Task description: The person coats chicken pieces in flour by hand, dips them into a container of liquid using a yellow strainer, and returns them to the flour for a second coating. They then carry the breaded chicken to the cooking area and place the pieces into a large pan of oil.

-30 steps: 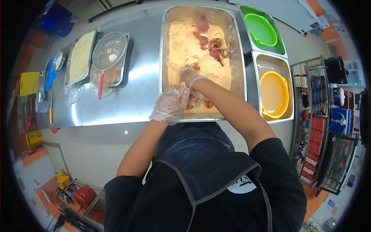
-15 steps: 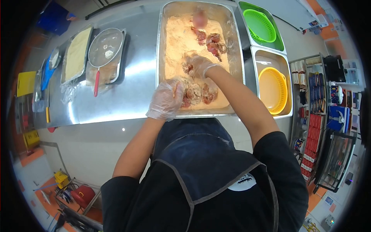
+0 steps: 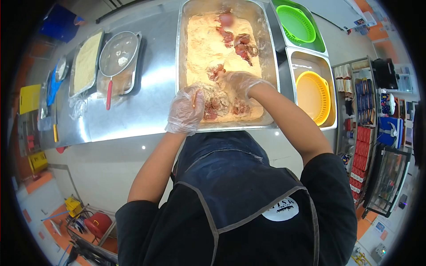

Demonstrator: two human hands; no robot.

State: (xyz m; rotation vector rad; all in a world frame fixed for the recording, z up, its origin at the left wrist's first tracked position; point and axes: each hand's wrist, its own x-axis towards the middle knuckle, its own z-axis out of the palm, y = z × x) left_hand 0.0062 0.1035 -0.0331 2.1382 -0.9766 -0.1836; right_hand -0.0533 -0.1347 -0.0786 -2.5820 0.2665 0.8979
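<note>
A deep steel tray (image 3: 182, 48) holds pale orange flour (image 3: 202, 40) with several pieces of raw red meat in it. My right hand (image 3: 243, 84), in a clear plastic glove, is low over the flour with its fingers stretched out to the left. Just beyond its fingertips lies one meat piece (image 3: 215, 71). Flour-dusted meat (image 3: 215, 107) rests at the near side, between my hands. My left hand (image 3: 185, 110), also gloved, is at the tray's near left corner, fingers loosely apart, with no held piece visible. Darker meat pieces (image 3: 244, 46) lie towards the far right.
On the steel table to the left are a red-handled sieve (image 3: 119, 55) over a tray and a tray of pale powder (image 3: 85, 62). At right, a green basket (image 3: 296, 24) and a yellow basket (image 3: 313, 98) sit in steel pans.
My right hand has come off the middle meat piece and moved right and slightly nearer. My left hand has shifted a little to the left. The view has tilted slightly.
</note>
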